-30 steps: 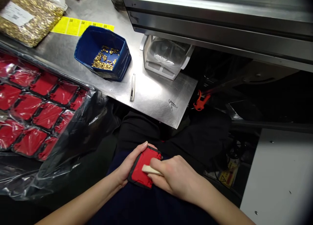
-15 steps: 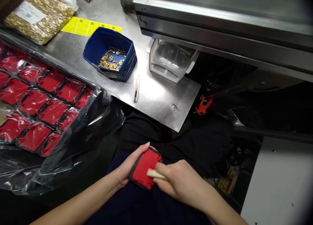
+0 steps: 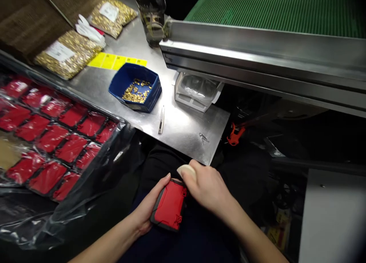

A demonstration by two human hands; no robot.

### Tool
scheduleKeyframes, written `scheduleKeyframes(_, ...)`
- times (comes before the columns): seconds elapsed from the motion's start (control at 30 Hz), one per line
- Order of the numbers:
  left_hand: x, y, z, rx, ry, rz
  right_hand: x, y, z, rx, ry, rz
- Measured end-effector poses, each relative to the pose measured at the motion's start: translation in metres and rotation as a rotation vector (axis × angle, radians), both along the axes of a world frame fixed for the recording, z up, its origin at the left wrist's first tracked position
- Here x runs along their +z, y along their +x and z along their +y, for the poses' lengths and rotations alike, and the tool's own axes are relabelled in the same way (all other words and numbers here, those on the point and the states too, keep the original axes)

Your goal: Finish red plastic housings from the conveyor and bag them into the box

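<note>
- The steel tabletop (image 3: 183,129) is the biggest thing I see. Its near right corner hangs just above my lap.
- A clear bag of red cases (image 3: 54,137) lies off the tabletop's near left edge. They look the same as the one I hold.
- A blue bin (image 3: 135,86) of small gold bits sits near the middle of the tabletop. Thin tweezers (image 3: 161,120) lie just beside it, toward the near edge.
- My left hand (image 3: 148,205) is wrapped around the red case (image 3: 169,205), down in my lap below the tabletop's near edge. I think the case is light and stiff, with a smooth, maybe slippery face, so the black side rims are the best place to hold.
- My right hand (image 3: 207,186) is closed on a small pale block (image 3: 186,170) at the case's far corner. The block looks soft and light.
</note>
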State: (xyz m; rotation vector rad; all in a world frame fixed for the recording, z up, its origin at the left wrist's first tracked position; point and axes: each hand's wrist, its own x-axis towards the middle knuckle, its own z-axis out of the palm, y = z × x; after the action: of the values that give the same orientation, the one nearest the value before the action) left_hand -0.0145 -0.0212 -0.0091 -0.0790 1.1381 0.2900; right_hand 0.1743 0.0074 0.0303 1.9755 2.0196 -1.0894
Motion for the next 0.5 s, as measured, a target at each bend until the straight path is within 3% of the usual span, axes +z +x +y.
scheduleKeyframes(0.1, -0.003, -0.011, 0.004, 0.076, 0.078, -0.015, -0.026, -0.001, 0.041, -0.22, 0.022, 0.109)
scheduleKeyframes(0.17, -0.007, -0.019, 0.006, 0.124, 0.106, -0.038, -0.039, 0.002, 0.06, -0.357, 0.117, 0.177)
scheduleKeyframes(0.23, -0.012, -0.024, 0.008, 0.155, 0.131, -0.07, -0.046, 0.018, 0.067, -0.47, 0.29, 0.198)
scheduleKeyframes(0.3, -0.017, -0.028, 0.01, 0.172, 0.162, -0.103, -0.049, 0.051, 0.061, -0.5, 0.43, 0.126)
scheduleKeyframes(0.4, -0.023, -0.03, 0.015, 0.16, 0.186, -0.135, -0.059, 0.127, 0.047, -0.359, 0.436, -0.175)
scheduleKeyframes(0.5, -0.029, -0.028, 0.02, 0.13, 0.196, -0.153, -0.086, 0.205, 0.047, 0.025, 0.306, -0.482)
